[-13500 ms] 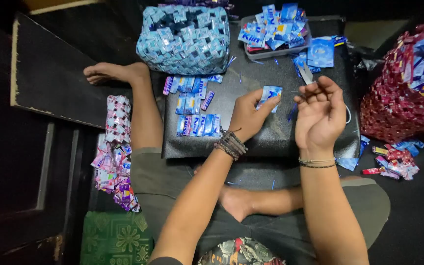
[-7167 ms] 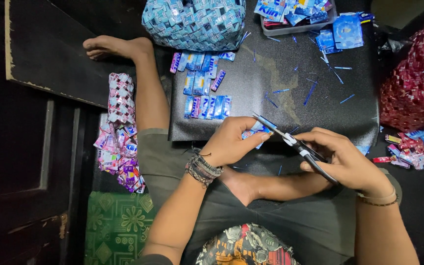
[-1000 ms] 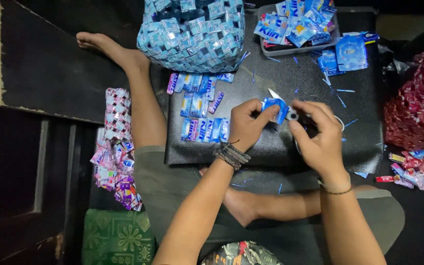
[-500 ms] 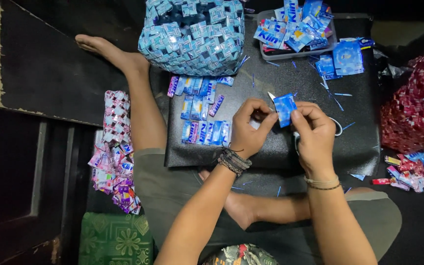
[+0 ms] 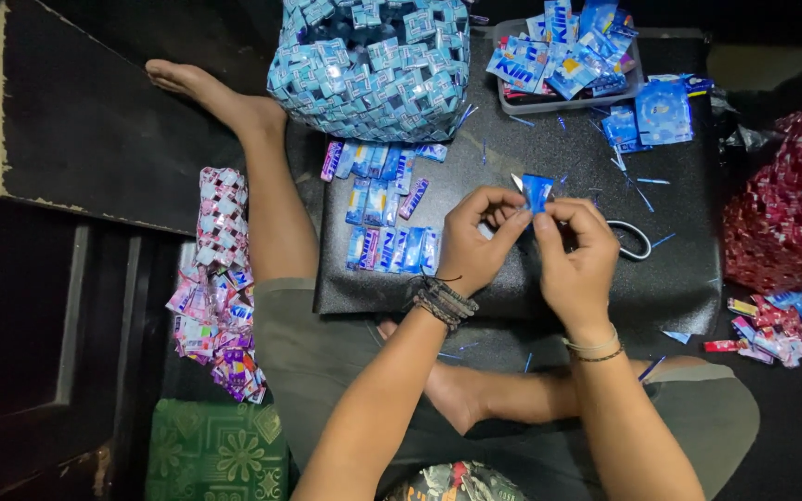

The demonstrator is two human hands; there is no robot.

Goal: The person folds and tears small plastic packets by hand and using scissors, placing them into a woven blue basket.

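Wrapper strip (image 5: 537,192), blue, small: pinched between both my grips over the middle of the black board (image 5: 689,278) on my lap. Left hand (image 5: 475,243) holds its lower left edge with thumb and forefinger closed on it; right hand (image 5: 575,260) clamps the right side, thumb on top. Both grips narrow, holding the strip, nothing else in them.

To do the fold well, my read: keep the edges lined up before creasing, press with the thumb pad, keep the strip flat and low over the board.

Scissors (image 5: 631,239) lie just beside my right hand, partly hidden. Folded blue pieces (image 5: 390,218) sit in rows left of my left hand. Woven blue bag (image 5: 370,63) beyond those, tray of loose wrappers (image 5: 563,56) at top right. Pink woven band (image 5: 218,269) lies by my left leg, red woven bag (image 5: 791,213) far right.
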